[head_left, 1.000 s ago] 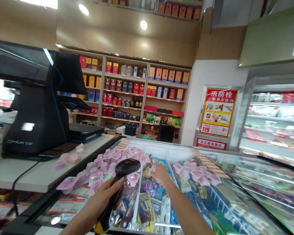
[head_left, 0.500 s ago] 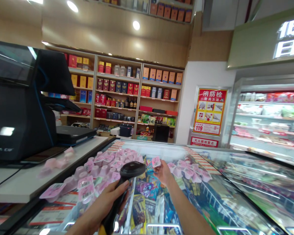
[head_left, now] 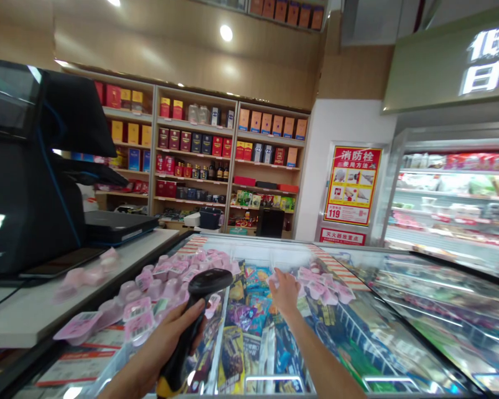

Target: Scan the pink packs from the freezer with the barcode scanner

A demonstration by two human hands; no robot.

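A black barcode scanner [head_left: 187,321] with a yellow base end is gripped in my left hand [head_left: 183,327], its head pointing right over the freezer's glass top. My right hand [head_left: 286,291] reaches forward over the glass, fingers closed round a small pale pink plastic cup [head_left: 271,279], mostly hidden by the fingers. Just right of that hand lies a small group of pink sealed cups [head_left: 326,288], some with lids facing up. To the left of the scanner spreads a larger pile of similar cups [head_left: 139,310], several showing barcodes on their lids.
Under the glass lie colourful packets [head_left: 249,313] and a white wire basket [head_left: 366,338]. On the left, a counter [head_left: 16,321] bears a black checkout terminal [head_left: 62,166] and a few pink cups [head_left: 85,275]. Stocked shelves [head_left: 191,149] stand behind; a second freezer [head_left: 436,310] adjoins at right.
My right hand has turned and moved slightly right, towards the smaller group, so the cup's barcode lid no longer shows. The scanner has shifted slightly left in view, and the whole view has shifted a little.
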